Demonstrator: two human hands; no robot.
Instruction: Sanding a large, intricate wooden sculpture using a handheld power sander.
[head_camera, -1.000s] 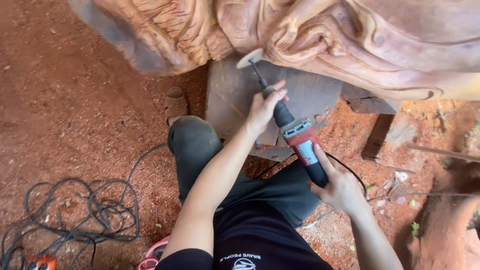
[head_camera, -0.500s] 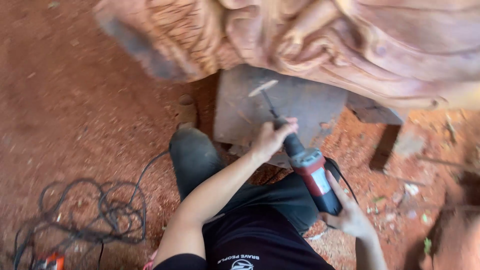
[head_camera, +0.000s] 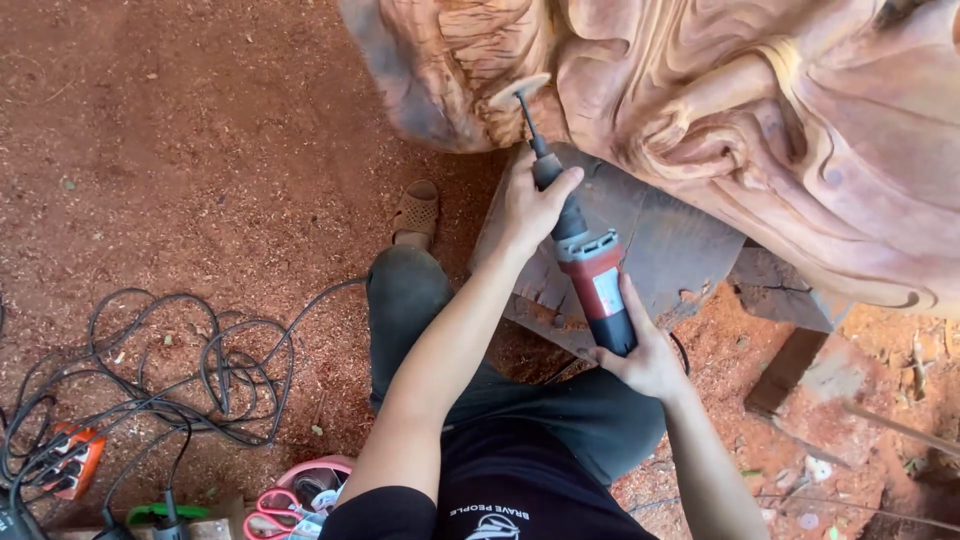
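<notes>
Against the lower edge of the carved wooden sculpture (head_camera: 720, 110), the red-and-black die grinder (head_camera: 585, 265) points its small disc (head_camera: 520, 92) into the wood. The left hand (head_camera: 530, 205) is clamped around the neck, the right hand (head_camera: 645, 355) wrapped around the rear body. Tangled cables (head_camera: 170, 370) lie on the sawdust-covered ground (head_camera: 150, 130) near the left edge.

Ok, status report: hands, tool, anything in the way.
Left hand grips grinder neck, right hand its rear. Disc at the wood carving. Tangled cables lie left, clear of the tool.
</notes>
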